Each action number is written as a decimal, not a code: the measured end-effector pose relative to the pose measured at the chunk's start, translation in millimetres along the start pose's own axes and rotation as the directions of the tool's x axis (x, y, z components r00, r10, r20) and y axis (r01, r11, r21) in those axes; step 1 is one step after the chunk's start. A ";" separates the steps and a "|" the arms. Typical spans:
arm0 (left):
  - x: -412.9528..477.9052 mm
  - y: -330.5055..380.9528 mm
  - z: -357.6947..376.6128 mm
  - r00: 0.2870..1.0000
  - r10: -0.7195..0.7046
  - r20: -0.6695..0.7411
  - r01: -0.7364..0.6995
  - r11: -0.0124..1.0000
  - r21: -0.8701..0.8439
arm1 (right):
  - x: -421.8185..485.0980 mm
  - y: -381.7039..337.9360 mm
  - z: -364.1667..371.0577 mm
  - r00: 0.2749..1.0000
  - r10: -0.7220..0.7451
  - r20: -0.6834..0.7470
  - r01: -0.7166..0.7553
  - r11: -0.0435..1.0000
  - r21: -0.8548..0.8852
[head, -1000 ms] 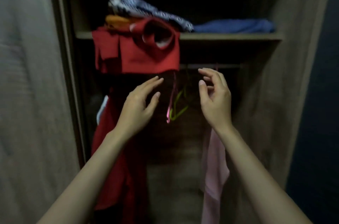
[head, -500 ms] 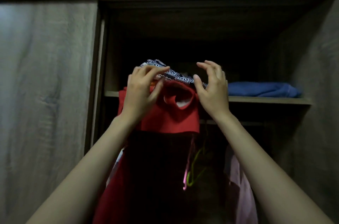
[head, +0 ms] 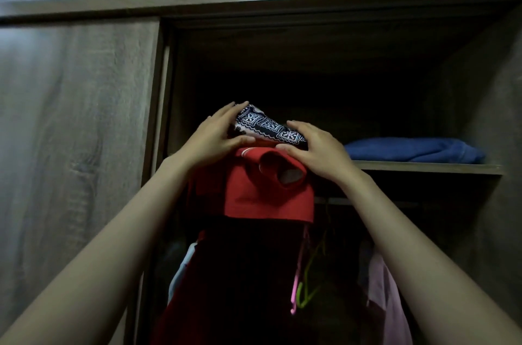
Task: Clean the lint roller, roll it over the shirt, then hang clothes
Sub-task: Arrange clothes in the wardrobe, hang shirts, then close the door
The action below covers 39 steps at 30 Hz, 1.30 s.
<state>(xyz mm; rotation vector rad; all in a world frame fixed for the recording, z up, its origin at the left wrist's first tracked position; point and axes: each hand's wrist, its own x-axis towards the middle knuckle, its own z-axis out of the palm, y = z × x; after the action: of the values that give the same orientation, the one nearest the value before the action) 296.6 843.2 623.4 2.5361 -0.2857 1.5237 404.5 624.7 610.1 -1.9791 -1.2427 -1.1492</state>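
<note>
Navy patterned cloth (head: 265, 125) between both hands (head: 217, 137), unlabelled.

Home bedroom, wooden wardrobe (head: 84, 147), folded clothes on shelf (head: 423, 168), hangers (head: 308, 282) (dim light)

Bare forearms, no sleeves/jewelry

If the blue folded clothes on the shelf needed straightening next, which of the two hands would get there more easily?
Probably the right hand. It rests on the red garment nearest the blue folded clothes, while the left hand sits on the patterned cloth farther away.
</note>
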 end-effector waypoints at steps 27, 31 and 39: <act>7.9 25.1 26.8 0.816 0.541 -0.203 -0.193 0.586 0.787 | 13.1 -9.7 3.1 0.980 0.136 -0.146 -0.185 0.893 -0.411; 16.4 29.9 20.3 0.907 0.408 -0.101 -0.220 0.666 0.713 | 13.9 -6.3 2.0 0.983 0.119 -0.137 -0.164 0.908 -0.386; 30.5 37.3 30.9 0.964 0.266 0.018 -0.227 0.783 0.579 | 20.1 3.4 -7.1 0.980 0.119 -0.157 -0.164 0.935 -0.315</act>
<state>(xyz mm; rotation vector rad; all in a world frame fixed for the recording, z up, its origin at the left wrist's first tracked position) 327.6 797.4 637.8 2.9864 -0.1648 2.0544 409.2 626.7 631.2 -2.1430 -0.8664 -1.4643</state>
